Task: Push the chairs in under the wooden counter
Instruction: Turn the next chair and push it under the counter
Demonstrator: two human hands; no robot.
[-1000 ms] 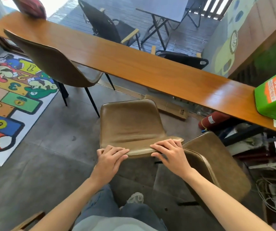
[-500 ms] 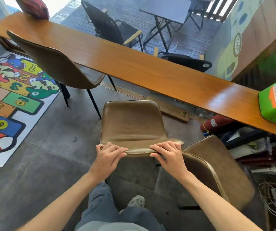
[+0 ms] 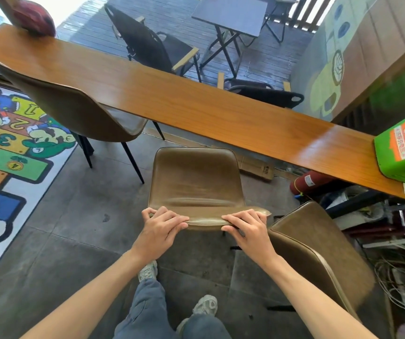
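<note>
The middle brown leather chair [image 3: 196, 182] stands on the grey floor just short of the wooden counter [image 3: 196, 104], its seat front near the counter's edge but not yet under it. The left hand [image 3: 159, 231] and right hand [image 3: 247, 231] are both clamped over the top of its backrest, fingers curled over the rim, a hold that suits pushing it straight forward. Another brown chair [image 3: 74, 111] to the left already sits partly under; a third [image 3: 318, 253] waits beside the right forearm.
</note>
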